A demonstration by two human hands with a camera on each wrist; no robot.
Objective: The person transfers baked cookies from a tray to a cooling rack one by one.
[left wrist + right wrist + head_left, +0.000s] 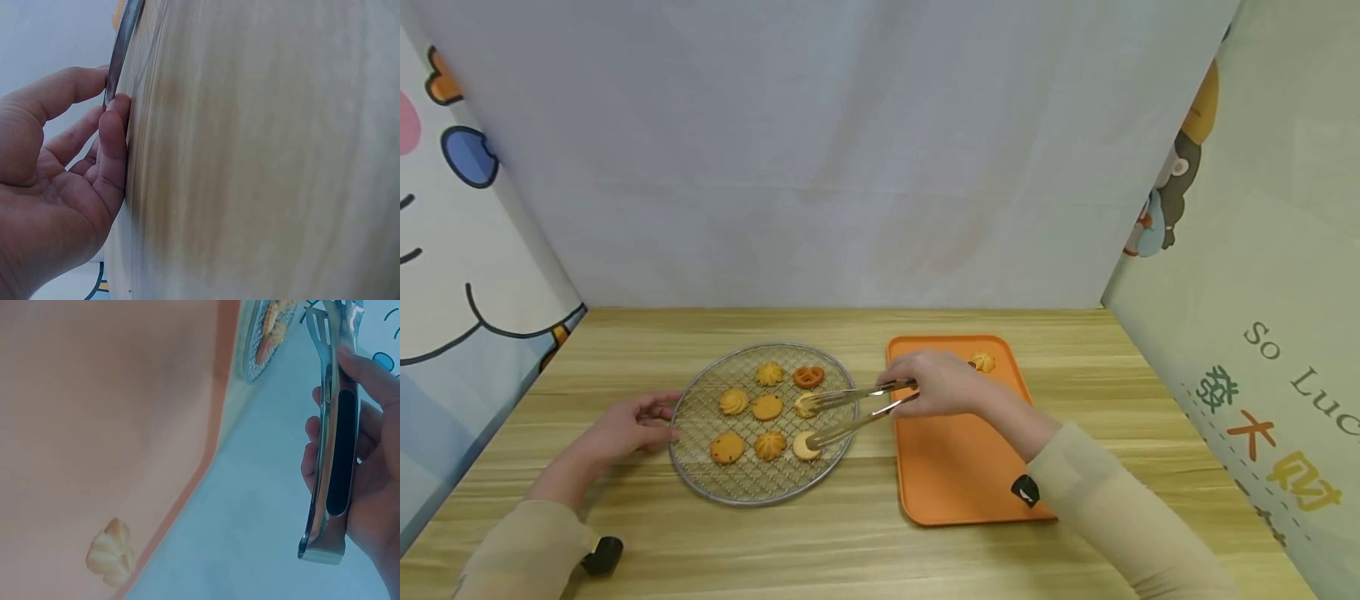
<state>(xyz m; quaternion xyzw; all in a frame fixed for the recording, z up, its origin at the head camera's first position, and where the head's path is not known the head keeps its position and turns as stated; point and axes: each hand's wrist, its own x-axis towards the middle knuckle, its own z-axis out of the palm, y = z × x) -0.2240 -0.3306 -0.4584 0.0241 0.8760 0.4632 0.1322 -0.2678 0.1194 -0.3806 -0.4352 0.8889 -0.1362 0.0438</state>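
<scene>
A round wire rack lies on the table with several cookies on it, among them a pretzel-shaped one and a swirled one. My left hand is at the rack's left edge, and in the left wrist view its thumb and fingers pinch the metal rim. My right hand grips metal tongs, their arms spread apart. One tip overlaps a pale round cookie near the rack's right side; the other tip overlaps the cookie behind it.
To the right of the rack lies an orange rectangular tray, partly under my right forearm. A flower-shaped cookie sits in its far right corner, with a dark bit beside it. Printed cloth walls enclose the wooden table.
</scene>
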